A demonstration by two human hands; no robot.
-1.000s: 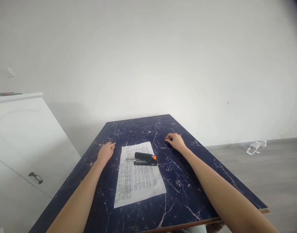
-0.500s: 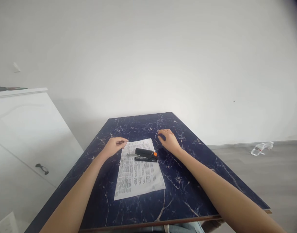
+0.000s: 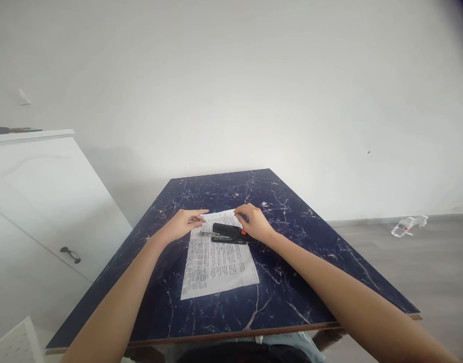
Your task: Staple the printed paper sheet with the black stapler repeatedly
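A sheet of printed paper [image 3: 216,282] lies flat on the table. Across its upper part rests a black stapler [image 3: 229,239] with an orange-red patch, its jaws apart and pointing left. At the paper's upper left, my left hand [image 3: 184,223] has its index finger stretched out and the other fingers loosely bent, with nothing visible in them. My right hand [image 3: 253,220] is over the upper right corner, just beyond the stapler's back end. Its thumb and fingertips come together there; what they pinch, if anything, is too small to make out.
The dark blue marbled table [image 3: 216,320] has a brown front edge and stands by a white wall [image 3: 231,91]. A white cabinet [image 3: 38,186] with a dark handle [image 3: 70,254] is on the left. Clear plastic bottles [image 3: 407,227] lie on the grey floor at right.
My right hand has moved left to the paper's upper right corner, its fingertips closing together. My left hand has shifted slightly right, its index finger straighter. The view has tilted slightly.
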